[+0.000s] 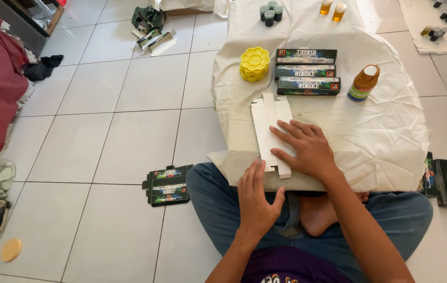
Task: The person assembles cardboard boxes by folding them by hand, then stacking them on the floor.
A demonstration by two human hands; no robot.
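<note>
A flat, unfolded white cardboard box blank lies on a cream cloth spread on the tiled floor. My right hand presses flat on its lower right part, fingers spread. At the blank's near end my left hand rests with fingers together, touching its bottom edge. Beyond the blank stand three dark assembled boxes in a row and a stack of yellow flower-shaped palettes.
A brown bottle with a white cap stands right of the boxes. Flat dark box blanks lie on the tiles by my left knee, another dark box at the right. Small jars and amber bottles stand at the cloth's far end.
</note>
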